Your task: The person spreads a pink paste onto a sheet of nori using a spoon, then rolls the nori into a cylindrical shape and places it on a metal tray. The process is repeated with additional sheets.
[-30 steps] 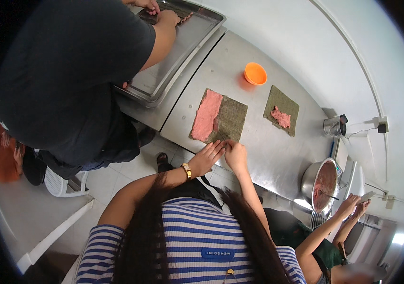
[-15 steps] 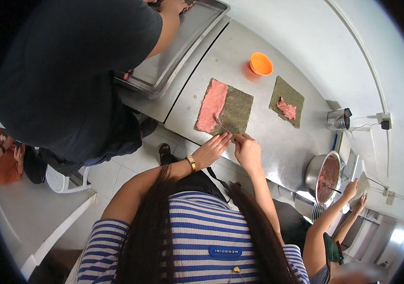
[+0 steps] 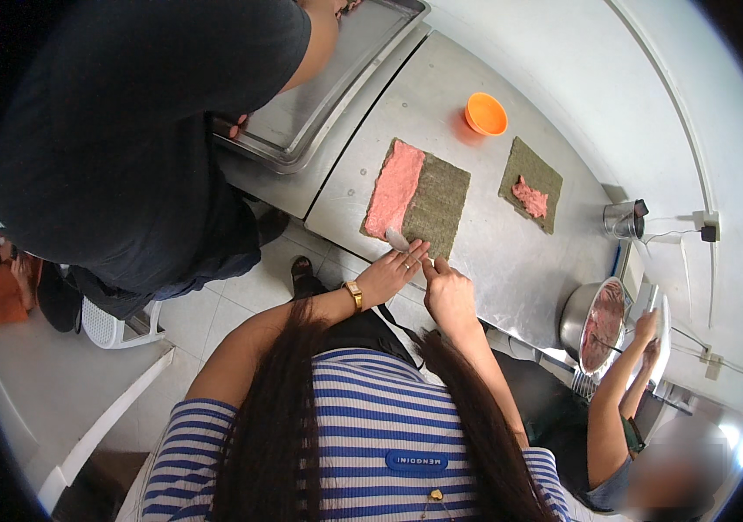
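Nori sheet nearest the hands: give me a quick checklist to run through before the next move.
1. Metal spoon in the right hand: ok, its head at the pink paste's near end.
2. Left hand at the nori sheet's near edge: ok.
3. Spoon grip firm: cannot tell, fingers hide the handle.
4. Sheet fully covered: not ok, right part bare.
5. Orange bowl clear of the sheet: ok, standing apart.
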`<state>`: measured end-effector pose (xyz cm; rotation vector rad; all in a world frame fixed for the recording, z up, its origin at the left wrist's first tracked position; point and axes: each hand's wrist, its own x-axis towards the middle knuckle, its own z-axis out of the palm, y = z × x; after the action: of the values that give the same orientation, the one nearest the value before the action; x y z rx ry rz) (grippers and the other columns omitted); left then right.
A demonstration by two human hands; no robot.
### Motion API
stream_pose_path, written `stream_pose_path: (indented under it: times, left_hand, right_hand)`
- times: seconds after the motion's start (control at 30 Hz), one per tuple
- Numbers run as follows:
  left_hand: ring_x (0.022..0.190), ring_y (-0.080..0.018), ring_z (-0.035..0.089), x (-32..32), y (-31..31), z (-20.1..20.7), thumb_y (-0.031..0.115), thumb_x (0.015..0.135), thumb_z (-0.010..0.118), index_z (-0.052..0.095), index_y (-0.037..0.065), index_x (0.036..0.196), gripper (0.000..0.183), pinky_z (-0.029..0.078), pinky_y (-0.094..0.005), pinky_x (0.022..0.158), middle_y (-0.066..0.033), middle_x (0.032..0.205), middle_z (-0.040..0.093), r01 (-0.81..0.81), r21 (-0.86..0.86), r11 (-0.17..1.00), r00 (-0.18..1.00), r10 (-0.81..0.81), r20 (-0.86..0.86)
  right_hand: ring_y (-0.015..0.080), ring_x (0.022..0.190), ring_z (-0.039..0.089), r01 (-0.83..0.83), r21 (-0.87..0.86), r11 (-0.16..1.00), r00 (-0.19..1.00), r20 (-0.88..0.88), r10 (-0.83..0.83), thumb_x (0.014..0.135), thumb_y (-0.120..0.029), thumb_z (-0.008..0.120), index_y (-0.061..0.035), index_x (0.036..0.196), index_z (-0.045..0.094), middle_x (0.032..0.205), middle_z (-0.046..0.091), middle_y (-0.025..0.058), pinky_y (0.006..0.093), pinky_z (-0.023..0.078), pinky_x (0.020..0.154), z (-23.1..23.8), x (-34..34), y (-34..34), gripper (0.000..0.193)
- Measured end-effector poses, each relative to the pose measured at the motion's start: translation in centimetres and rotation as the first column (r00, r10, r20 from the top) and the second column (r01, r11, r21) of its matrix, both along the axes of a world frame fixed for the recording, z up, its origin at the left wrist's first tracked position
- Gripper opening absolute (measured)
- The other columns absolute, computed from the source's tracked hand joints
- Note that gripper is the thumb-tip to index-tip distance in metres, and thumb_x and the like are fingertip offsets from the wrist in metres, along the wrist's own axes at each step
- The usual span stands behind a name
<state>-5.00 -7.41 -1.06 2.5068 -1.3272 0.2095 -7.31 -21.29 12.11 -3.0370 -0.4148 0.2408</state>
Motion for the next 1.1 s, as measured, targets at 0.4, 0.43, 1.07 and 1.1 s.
stream_pose_path:
  times: [0.4, 0.43, 1.07, 1.1]
  left_hand:
    - [0.142, -0.0292, 0.03, 0.0, -0.2, 0.0, 0.013, 0.09, 0.042, 0.043, -0.006, 0.135, 0.05, 0.024, -0.0402, 0.117, -0.0201, 0.15, 0.035, -0.003, -0.059, 0.998, 0.999, 0.0, -0.051]
    - [0.142, -0.0294, 0.03, 0.0, -0.2, 0.0, 0.013, 0.089, 0.042, 0.043, -0.006, 0.135, 0.05, 0.024, -0.0403, 0.117, -0.0203, 0.149, 0.036, 0.004, -0.051, 0.999, 0.998, -0.007, -0.058]
    - [0.136, -0.0302, 0.037, 0.0, -0.2, 0.1, 0.018, 0.089, 0.043, 0.048, -0.007, 0.13, 0.048, 0.023, -0.0409, 0.117, -0.0199, 0.138, 0.047, -0.011, -0.062, 0.998, 0.998, 0.016, 0.069]
    - [0.136, -0.0307, 0.038, 0.0, -0.1, 0.1, 0.018, 0.088, 0.043, 0.048, -0.007, 0.129, 0.048, 0.024, -0.0414, 0.116, -0.0202, 0.137, 0.047, -0.006, -0.06, 0.998, 0.999, 0.009, 0.048]
  right_hand:
    - [0.0349, 0.073, 0.066, 0.007, 0.125, 0.992, 1.0, -0.03, -0.003, 0.084, -0.008, 0.055, -0.0082, 0.108, 0.066, 0.087, 0.064, 0.0138, 0.0438, 0.055, 0.065, 2.8, 3.3, -1.4, 0.027]
    - [0.0348, 0.073, 0.067, 0.003, 0.127, 0.992, 1.0, -0.017, 0.0, 0.084, -0.009, 0.056, -0.0076, 0.109, 0.066, 0.088, 0.064, 0.014, 0.0438, 0.055, 0.064, 2.2, 3.4, -1.2, 0.027]
    - [0.0347, 0.076, 0.067, -0.065, 0.143, 0.988, 0.997, -0.027, 0.07, 0.081, -0.007, 0.058, -0.0041, 0.104, 0.067, 0.091, 0.065, 0.0148, 0.0441, 0.055, 0.066, 2.9, 4.4, -0.8, 0.025]
    - [0.0347, 0.076, 0.067, -0.075, 0.148, 0.986, 0.997, -0.002, 0.076, 0.081, -0.007, 0.057, -0.0042, 0.104, 0.067, 0.091, 0.064, 0.0145, 0.044, 0.055, 0.066, 2.4, 4.5, -0.5, 0.025]
